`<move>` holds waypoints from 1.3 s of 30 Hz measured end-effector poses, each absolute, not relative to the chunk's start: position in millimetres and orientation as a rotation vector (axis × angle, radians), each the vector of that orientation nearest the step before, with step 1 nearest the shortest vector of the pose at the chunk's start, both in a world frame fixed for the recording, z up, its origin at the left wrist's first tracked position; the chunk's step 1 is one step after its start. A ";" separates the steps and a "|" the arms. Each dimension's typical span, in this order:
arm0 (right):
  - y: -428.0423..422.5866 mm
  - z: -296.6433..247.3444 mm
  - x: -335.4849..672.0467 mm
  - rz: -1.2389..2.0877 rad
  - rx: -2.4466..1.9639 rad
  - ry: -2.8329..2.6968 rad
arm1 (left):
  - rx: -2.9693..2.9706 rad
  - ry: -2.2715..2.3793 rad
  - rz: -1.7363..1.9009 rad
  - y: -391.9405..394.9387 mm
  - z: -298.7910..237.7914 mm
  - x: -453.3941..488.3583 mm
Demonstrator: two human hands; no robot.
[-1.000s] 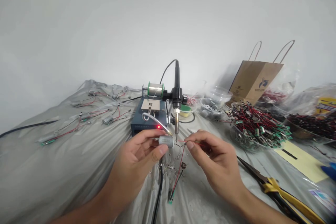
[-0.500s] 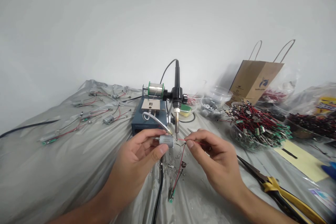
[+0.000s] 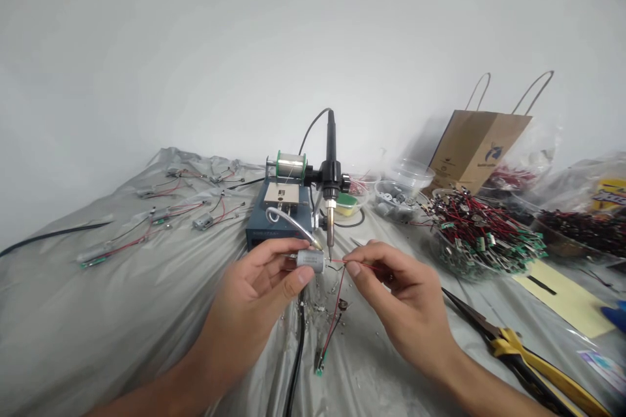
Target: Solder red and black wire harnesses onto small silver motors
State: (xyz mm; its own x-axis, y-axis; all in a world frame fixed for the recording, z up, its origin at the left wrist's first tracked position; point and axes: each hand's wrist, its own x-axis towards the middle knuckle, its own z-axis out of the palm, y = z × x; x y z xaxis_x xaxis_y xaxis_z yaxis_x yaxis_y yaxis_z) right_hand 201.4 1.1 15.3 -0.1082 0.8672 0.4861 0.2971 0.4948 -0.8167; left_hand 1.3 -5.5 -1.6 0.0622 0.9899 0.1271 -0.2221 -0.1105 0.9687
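Between thumb and fingers, my left hand (image 3: 267, 280) grips a small grey electric motor (image 3: 310, 261), its end facing right. My right hand (image 3: 398, 287) pinches a thin red wire (image 3: 337, 260) that reaches left toward the motor. The tip of a soldering iron (image 3: 330, 234), fixed upright in a stand, comes down at the gap between motor and wire; whether it touches either I cannot tell. A curved metal solder feed tube (image 3: 296, 227) ends just above the motor. Below my right fingers hang more wires, leading to a small green circuit board (image 3: 320, 365).
A blue soldering station (image 3: 257, 218) carries a solder spool (image 3: 291, 165). Several wired motors (image 3: 203, 221) lie at left. To the right are a tub of wired boards (image 3: 484, 241), a tub of round parts (image 3: 398, 201), yellow-handled pliers (image 3: 518, 352) and a paper bag (image 3: 474, 150).
Both hands stay nearly still, holding the motor and the red wire at the iron's tip. The view has shifted very slightly.
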 end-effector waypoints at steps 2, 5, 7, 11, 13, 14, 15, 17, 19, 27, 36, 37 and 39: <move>0.9 16.1 201.1 0.654 -1.010 -1.654 | 1.169 0.945 1.338 -5.9 -1.4 0.9; 1.3 17.2 201.0 0.660 -1.010 -1.646 | 1.164 0.927 1.344 -6.0 -1.6 0.6; 1.7 17.5 201.0 0.662 -1.009 -1.646 | 1.164 0.915 1.347 -5.7 -1.7 0.8; 1.8 17.3 200.3 0.654 -1.016 -1.649 | 1.168 0.911 1.358 -5.2 -1.1 1.1; 1.3 17.2 200.2 0.652 -1.014 -1.646 | 1.167 0.907 1.355 -5.1 -0.6 1.1; 1.0 17.2 200.4 0.654 -1.012 -1.645 | 1.165 0.906 1.356 -5.1 -0.4 1.1; 0.8 17.1 200.7 0.655 -1.011 -1.645 | 1.162 0.902 1.358 -5.2 -0.2 1.1; 0.5 16.8 201.3 0.655 -1.011 -1.648 | 1.159 0.884 1.354 -5.2 -0.2 0.9; 0.6 16.4 201.6 0.655 -1.010 -1.649 | 1.163 0.875 1.342 -5.1 -0.4 0.7; 0.0 16.2 200.4 0.667 -1.004 -1.654 | 1.152 0.891 1.332 -5.0 -1.7 0.7; 1.6 15.6 201.1 0.663 -1.006 -1.645 | 1.173 0.892 1.342 -5.2 -1.9 0.8; 1.5 15.6 201.1 0.663 -1.007 -1.647 | 1.172 0.892 1.342 -5.3 -2.1 0.8; 1.2 15.9 201.0 0.664 -1.006 -1.649 | 1.170 0.882 1.341 -5.3 -2.6 0.8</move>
State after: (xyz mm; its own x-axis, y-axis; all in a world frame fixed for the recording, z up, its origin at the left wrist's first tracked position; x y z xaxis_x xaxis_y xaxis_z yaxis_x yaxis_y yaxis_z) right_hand 201.0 1.2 15.9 -0.1015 0.8678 0.4865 0.2886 0.4937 -0.8204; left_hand 0.8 -5.3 -2.6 0.0834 0.9849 0.1520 -0.2510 -0.1269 0.9596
